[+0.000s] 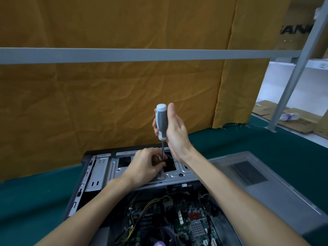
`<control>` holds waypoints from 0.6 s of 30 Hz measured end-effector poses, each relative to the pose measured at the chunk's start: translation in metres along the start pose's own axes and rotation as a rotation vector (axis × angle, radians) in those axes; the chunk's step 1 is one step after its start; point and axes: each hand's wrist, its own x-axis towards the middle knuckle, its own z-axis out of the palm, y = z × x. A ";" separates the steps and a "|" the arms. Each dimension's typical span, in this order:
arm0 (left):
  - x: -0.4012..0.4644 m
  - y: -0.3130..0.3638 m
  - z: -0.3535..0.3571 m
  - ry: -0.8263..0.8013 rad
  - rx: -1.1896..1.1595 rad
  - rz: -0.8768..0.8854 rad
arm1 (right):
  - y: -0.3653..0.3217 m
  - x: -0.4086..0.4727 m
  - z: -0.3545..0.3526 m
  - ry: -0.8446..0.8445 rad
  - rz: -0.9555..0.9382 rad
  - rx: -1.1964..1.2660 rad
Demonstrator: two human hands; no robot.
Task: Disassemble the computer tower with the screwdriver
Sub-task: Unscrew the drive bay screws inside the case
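The open computer tower [99,167] lies on its side on the green table, its motherboard [179,222] and cables exposed near me. A screwdriver [161,121] with a grey and white handle stands upright over the metal drive cage [177,172] at the tower's far end. My right hand [174,132] holds the handle, fingers wrapped behind it and thumb up. My left hand [146,164] rests on the cage and pinches the lower shaft by the tip. The tip and any screw are hidden by my left fingers.
The removed grey side panel [262,178] with a mesh vent lies to the right of the tower. An orange cloth [106,96] hangs behind the green table [30,201]. A grey metal frame bar [124,55] crosses above; cardboard boxes [300,119] sit far right.
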 end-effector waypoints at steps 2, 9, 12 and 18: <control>0.001 0.000 0.000 -0.006 0.017 0.010 | 0.000 -0.002 0.002 -0.007 -0.013 -0.032; 0.002 0.000 0.002 -0.005 0.044 0.028 | 0.000 -0.002 -0.010 0.056 -0.056 -0.038; 0.002 -0.001 0.002 0.006 0.036 0.025 | -0.001 0.000 -0.008 0.042 -0.002 0.022; 0.003 -0.002 0.002 -0.015 0.028 0.018 | 0.000 0.003 -0.006 0.043 -0.049 -0.035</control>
